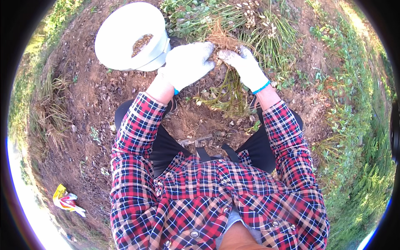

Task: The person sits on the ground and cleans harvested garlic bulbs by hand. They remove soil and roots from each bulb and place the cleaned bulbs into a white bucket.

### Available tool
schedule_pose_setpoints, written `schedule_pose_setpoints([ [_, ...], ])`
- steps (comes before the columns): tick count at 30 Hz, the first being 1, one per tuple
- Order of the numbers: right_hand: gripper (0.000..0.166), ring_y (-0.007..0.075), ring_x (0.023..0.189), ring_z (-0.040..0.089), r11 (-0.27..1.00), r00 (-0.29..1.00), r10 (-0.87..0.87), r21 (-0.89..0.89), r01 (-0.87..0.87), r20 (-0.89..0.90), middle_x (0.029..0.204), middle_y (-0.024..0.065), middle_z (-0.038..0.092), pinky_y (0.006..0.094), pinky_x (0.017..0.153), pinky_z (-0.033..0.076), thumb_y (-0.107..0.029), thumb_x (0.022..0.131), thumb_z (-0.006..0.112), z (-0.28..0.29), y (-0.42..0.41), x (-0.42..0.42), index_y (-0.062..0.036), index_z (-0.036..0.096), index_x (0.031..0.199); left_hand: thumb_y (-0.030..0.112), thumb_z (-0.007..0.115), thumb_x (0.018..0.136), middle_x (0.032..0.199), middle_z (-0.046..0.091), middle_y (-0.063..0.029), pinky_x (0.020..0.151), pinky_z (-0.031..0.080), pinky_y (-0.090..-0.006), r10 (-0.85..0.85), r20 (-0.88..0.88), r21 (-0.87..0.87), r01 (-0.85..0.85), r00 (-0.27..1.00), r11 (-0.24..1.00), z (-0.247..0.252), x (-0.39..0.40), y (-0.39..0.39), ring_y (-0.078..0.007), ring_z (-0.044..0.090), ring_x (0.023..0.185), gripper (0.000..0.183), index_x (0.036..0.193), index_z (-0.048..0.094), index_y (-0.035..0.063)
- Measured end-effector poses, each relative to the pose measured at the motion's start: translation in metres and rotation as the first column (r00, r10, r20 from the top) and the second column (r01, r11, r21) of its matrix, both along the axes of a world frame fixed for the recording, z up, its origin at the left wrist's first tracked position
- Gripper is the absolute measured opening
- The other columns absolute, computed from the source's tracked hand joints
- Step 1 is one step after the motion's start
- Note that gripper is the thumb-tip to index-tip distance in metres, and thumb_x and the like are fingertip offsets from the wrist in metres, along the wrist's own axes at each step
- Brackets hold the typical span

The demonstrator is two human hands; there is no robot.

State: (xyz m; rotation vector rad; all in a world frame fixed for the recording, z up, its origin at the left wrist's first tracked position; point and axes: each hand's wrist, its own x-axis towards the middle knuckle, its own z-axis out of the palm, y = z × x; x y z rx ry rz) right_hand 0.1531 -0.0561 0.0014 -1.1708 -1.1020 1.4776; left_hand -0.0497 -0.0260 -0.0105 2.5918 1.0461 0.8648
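Observation:
In front of me, an uprooted peanut plant (230, 90) is held with its brown roots (223, 39) pointing away and its green stems hanging towards my body. My left hand (189, 64), in a white glove, has thumb and fingers closed at the base of the roots. From the other side, my right hand (245, 67), also gloved in white with a blue cuff edge, grips the same plant. The fingertips partly hide whatever pods lie between them. Just left of my left hand stands a white bucket (109, 40) with peanuts (142, 45) at its bottom.
Beyond my hands lies a heap of pulled peanut plants (275, 40), some with pale pods (251, 15) showing. Dry grass (51, 103) and a yellow-and-white plastic wrapper (67, 200) are on the soil to the left. Green plants (350, 93) grow along the right.

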Motion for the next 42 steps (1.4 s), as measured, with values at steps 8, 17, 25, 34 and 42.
schedule_pose_setpoints([
  [8,0.027,0.0156,0.101,0.064,0.978,0.980,-0.192,-0.099,0.185,-0.057,0.109,0.0107,0.069,0.0272,0.088,0.052,-0.008,0.091,0.064,-0.008,-0.003,0.005,0.0064,0.062,0.115,0.043,0.067,0.088,0.088,0.071,-0.0157,0.073,0.054,-0.0367,-0.113,0.081,-0.203,0.127,0.990,0.971,0.012,-0.003,-0.004,-0.0302,0.068,0.080,0.047,0.108,0.068,-0.0005],
  [17,0.026,0.0112,0.093,0.064,0.996,0.995,0.088,0.032,-0.089,0.043,0.105,0.0072,0.070,0.0259,0.081,0.052,-0.008,0.092,0.063,-0.006,0.003,0.010,0.0055,0.063,0.115,0.043,0.076,0.080,0.087,0.072,-0.0105,0.071,0.055,-0.0342,-0.088,0.024,-0.006,0.088,0.996,0.996,0.023,-0.013,-0.010,-0.0262,0.068,0.077,0.047,0.102,0.074,0.0023],
  [25,0.025,0.0086,0.087,0.062,0.979,0.957,0.164,0.081,-0.187,0.238,0.098,0.0046,0.070,0.0262,0.077,0.051,-0.013,0.091,0.066,-0.011,0.009,0.013,0.0034,0.066,0.110,0.021,0.067,0.086,0.100,0.071,-0.0043,0.074,0.053,-0.0325,-0.218,-0.153,0.131,0.238,0.964,0.962,0.032,-0.024,-0.012,-0.0233,0.066,0.088,0.025,0.109,0.074,0.0244],
  [34,0.030,0.0122,0.090,0.064,1.000,0.939,0.005,0.008,-0.008,0.344,0.106,0.0056,0.070,0.0271,0.079,0.052,-0.015,0.091,0.068,0.001,0.019,0.030,-0.0022,0.065,0.118,0.058,0.059,0.089,0.070,0.061,-0.0084,0.061,0.047,-0.0355,-0.415,-0.039,-0.548,0.328,0.909,0.770,0.071,-0.037,-0.015,-0.0218,0.060,0.063,0.052,0.085,0.069,0.0069],
  [42,0.036,0.0315,0.098,0.068,0.988,0.997,-0.046,0.146,0.054,-0.057,0.112,0.0195,0.068,0.0371,0.083,0.055,-0.025,0.098,0.046,-0.037,0.035,0.082,0.0011,0.062,0.118,0.028,0.065,0.093,0.092,0.067,-0.0059,0.059,0.053,-0.0217,0.072,0.699,-0.680,0.630,0.712,0.375,0.034,-0.016,0.003,-0.0124,0.065,0.076,0.033,0.111,0.062,0.0009],
])
